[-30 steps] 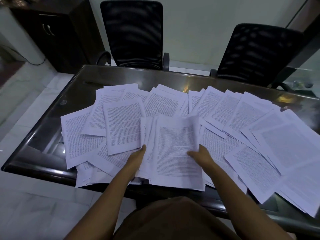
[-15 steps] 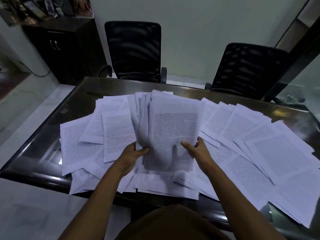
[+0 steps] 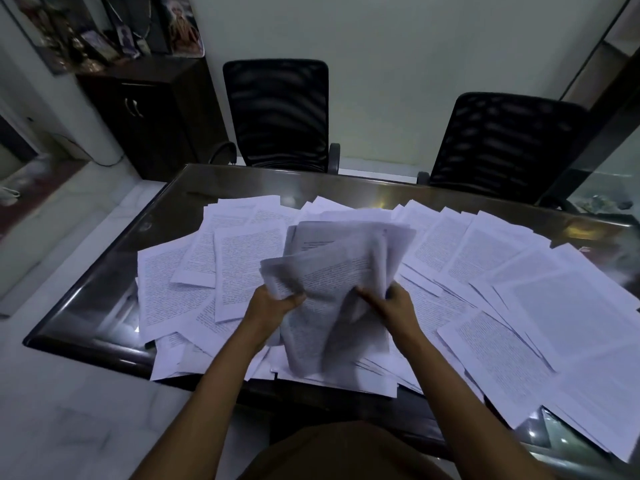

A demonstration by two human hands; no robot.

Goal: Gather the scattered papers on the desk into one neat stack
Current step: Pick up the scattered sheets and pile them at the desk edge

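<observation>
Many white printed sheets (image 3: 512, 306) lie scattered and overlapping across the dark glass-topped desk (image 3: 104, 271). A loose bundle of sheets (image 3: 339, 271) is lifted above the desk's middle, fanned and bent, blurred with motion. My left hand (image 3: 273, 303) grips the bundle's lower left edge. On the bundle's lower right edge my right hand (image 3: 391, 306) holds it, thumb on the front. More sheets (image 3: 194, 282) lie flat at the left, some hanging over the near edge.
Two black mesh office chairs (image 3: 280, 112) (image 3: 505, 143) stand behind the desk's far edge. A dark wooden cabinet (image 3: 149, 116) with framed pictures on top stands at the back left. White floor tiles (image 3: 69, 410) run along the desk's left side.
Both hands lifted a bundle of sheets off the desk and raised it. The bundle has since tilted and bent between the hands, its lower part swinging toward me.
</observation>
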